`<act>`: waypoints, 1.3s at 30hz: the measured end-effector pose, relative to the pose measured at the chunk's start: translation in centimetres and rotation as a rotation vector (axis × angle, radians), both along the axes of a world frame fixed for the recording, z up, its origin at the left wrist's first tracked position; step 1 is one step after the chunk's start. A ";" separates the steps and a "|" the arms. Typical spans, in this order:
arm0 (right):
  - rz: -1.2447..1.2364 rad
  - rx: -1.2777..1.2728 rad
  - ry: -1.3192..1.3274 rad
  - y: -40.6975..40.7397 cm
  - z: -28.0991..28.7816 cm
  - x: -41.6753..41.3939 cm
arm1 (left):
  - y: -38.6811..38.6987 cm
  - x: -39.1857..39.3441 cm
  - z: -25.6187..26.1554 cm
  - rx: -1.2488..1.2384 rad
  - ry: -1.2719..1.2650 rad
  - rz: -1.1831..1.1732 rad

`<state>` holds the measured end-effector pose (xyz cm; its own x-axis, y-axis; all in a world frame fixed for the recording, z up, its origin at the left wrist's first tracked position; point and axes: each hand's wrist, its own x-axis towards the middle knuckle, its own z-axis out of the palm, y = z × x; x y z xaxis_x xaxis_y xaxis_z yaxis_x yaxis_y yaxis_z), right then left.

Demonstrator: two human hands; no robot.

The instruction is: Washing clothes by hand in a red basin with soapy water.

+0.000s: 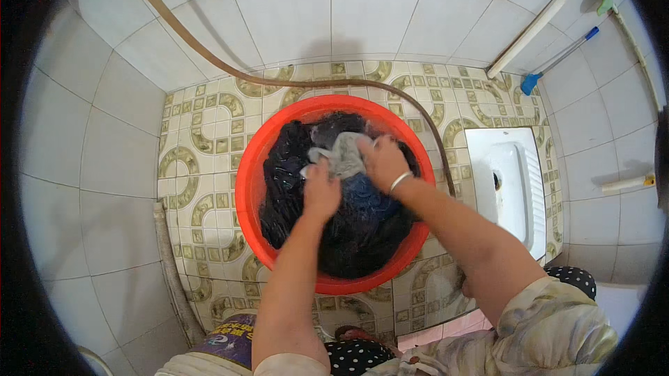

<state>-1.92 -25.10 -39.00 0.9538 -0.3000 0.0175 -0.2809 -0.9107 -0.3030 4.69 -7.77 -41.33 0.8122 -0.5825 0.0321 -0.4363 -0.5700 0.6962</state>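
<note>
A round red plastic basin (253,235) stands on the tiled floor, filled with wet dark clothes (292,167) and a dark blue cloth (366,198). Above them a small light grey cloth (345,156) is stretched between both hands. My left hand (321,190) grips its left end, slightly blurred. My right hand (384,161), with a pale bangle at the wrist, grips its right side; the fingers are blurred and partly hidden by the cloth.
A brown hose (334,83) runs behind the basin and down its right side. A white squat toilet (504,182) is set in the floor at the right. A blue-headed brush (530,83) leans at the back right. A purple bucket (230,339) stands at the lower left, near a ribbed pipe (172,271).
</note>
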 end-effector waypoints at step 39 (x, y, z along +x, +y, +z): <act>0.306 0.241 -0.078 -5.5 10.2 10.6 | 1.9 -0.1 20.6 -1.179 1.122 0.304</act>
<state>8.66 -30.57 -28.77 0.9983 -0.0063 0.0573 0.0249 -0.8488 -0.5282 4.57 -5.84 -20.73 0.8064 -0.4904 -0.3306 0.5711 0.5006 0.6506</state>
